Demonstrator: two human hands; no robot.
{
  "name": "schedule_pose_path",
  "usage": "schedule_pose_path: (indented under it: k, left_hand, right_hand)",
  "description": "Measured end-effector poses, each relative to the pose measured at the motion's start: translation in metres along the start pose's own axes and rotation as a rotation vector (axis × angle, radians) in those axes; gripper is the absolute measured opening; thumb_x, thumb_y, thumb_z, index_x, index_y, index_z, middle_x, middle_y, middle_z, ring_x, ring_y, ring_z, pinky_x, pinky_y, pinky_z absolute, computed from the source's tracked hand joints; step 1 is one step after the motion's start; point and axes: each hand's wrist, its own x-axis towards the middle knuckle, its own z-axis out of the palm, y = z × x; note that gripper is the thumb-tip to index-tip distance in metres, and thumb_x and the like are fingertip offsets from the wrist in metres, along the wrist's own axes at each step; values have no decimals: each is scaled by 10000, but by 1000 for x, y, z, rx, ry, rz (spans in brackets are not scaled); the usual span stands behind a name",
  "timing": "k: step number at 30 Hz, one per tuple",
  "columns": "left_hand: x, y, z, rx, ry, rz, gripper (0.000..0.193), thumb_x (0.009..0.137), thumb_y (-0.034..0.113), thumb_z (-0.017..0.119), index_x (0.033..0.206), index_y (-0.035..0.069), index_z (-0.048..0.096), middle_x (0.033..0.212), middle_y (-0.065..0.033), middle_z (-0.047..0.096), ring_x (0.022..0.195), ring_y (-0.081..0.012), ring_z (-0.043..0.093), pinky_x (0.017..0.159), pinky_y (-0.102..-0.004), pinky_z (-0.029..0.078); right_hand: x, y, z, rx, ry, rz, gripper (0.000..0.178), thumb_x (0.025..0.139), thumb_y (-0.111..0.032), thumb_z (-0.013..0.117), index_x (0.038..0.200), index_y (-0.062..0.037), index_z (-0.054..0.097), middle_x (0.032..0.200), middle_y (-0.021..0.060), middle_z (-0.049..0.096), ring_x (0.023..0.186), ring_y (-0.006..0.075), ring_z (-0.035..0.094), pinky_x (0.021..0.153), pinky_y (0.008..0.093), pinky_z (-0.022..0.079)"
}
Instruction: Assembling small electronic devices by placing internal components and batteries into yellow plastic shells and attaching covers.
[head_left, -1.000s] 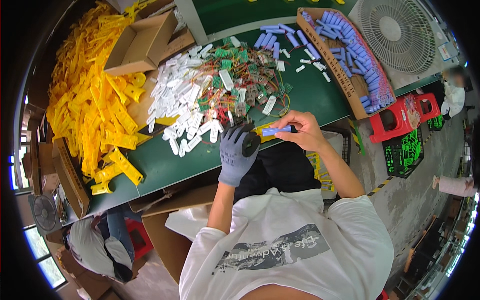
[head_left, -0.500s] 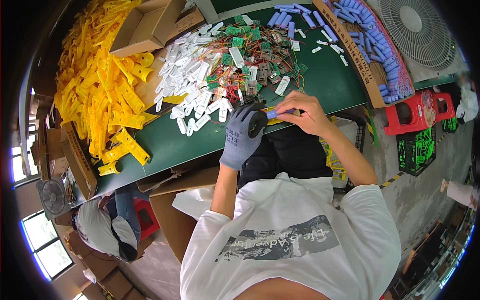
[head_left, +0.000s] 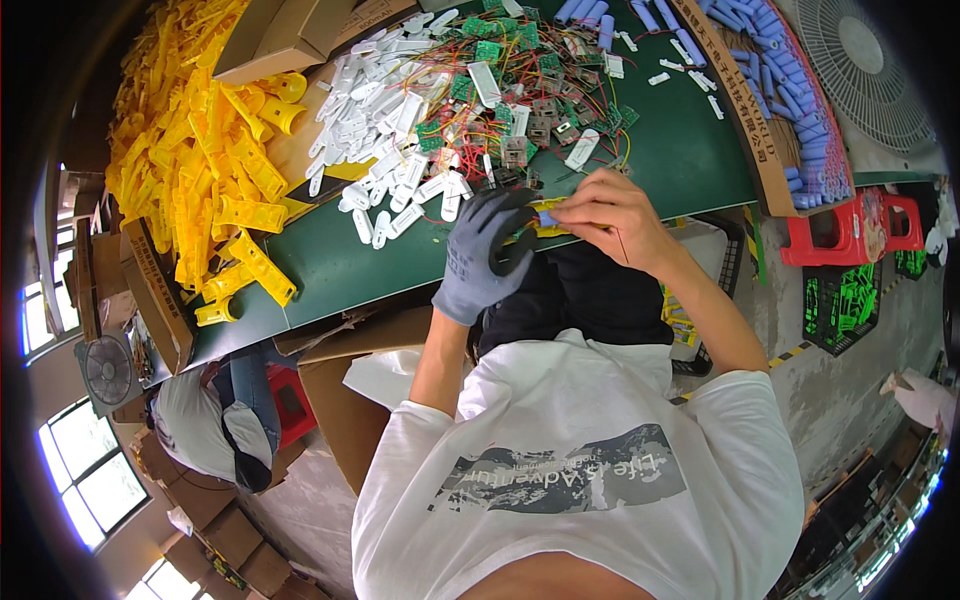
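Observation:
At the table's front edge, my left hand (head_left: 481, 258), in a grey glove with dark fingertips, is closed round one end of a yellow plastic casing (head_left: 551, 232). A blue cylindrical battery (head_left: 545, 218) lies along that casing, only partly visible between my hands. My bare right hand (head_left: 618, 222) pinches the battery and casing at their right end, thumb and fingers together. A thin dark wire shows against the right hand. The inside of the casing is mostly hidden by my fingers.
On the green table (head_left: 690, 165) lie yellow casings (head_left: 215, 170), white plastic pieces (head_left: 375, 120) and wired circuit boards (head_left: 530, 85). A carton of blue batteries (head_left: 745, 110) stands right, beside a fan (head_left: 855, 60). Below are a red stool (head_left: 835, 235) and a crate (head_left: 845, 305). Another person (head_left: 210, 425) sits lower left.
The view has shifted a little, so the tabletop things sit higher and further right. My right fingers now cover more of the blue battery. Both hands stay at the casing.

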Motion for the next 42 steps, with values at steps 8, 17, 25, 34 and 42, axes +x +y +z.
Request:
schedule_pose_path:
  k: [8,17,25,34,42]
  left_hand:
    - [-9,2,15,-226,361,-180,562,703,56,736,1216,-14,517,1067,-201,616,952,-387,601,843,-406,490]
    - [-47,-13,20,-196,772,-91,324,856,108,502,1131,-59,536,985,-241,619,887,-351,608,822,-453,475]
    - [-25,-9,-3,-67,367,-73,202,758,114,527,875,-9,637,835,-180,646,755,-339,627,699,-404,505]
    - [-33,5,-5,-62,275,-266,257,682,56,564,914,0,660,805,-148,651,704,-288,631,654,-363,509]
    - [-37,-6,0,-528,296,-609,258,702,65,581,939,4,660,814,-148,647,717,-273,637,661,-349,502]
  right_hand:
    - [11,-8,-8,-139,-23,-33,237,689,-90,763,920,-121,721,877,-3,642,842,202,577,729,344,502]
    - [38,-5,-54,-131,-66,-165,317,691,-65,771,992,-139,701,954,31,613,811,203,617,670,291,512]
    - [291,167,-99,-499,620,256,356,718,-253,756,1013,-77,661,957,122,642,871,313,635,772,389,509]
    - [415,327,25,-890,430,578,390,758,-238,676,1097,-83,563,1119,143,532,955,332,580,807,467,474]
    - [409,243,-29,-502,424,506,597,784,-307,703,1292,-87,480,1152,144,570,991,286,612,850,397,491]
